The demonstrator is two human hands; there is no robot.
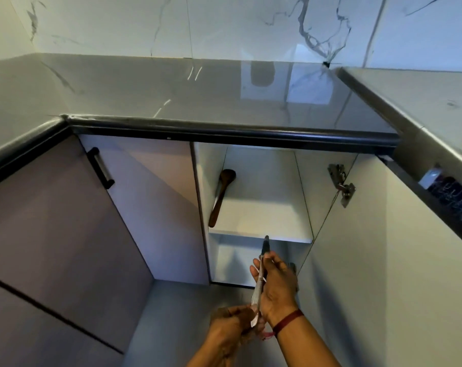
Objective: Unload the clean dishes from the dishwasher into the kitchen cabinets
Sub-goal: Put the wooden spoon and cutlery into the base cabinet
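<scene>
I hold a long metal utensil with a dark far end in front of the open lower cabinet. My right hand grips its middle, and my left hand pinches its near, silvery end. The dark tip points at the front edge of the white shelf. A brown wooden spoon lies on that shelf, leaning against the cabinet's left wall. Whether the utensil is a knife or a spoon is not plain.
The cabinet door stands swung open to the right, its hinge showing. A closed door with a black handle is on the left. A glossy grey countertop runs above. The dishwasher rack shows at the right edge.
</scene>
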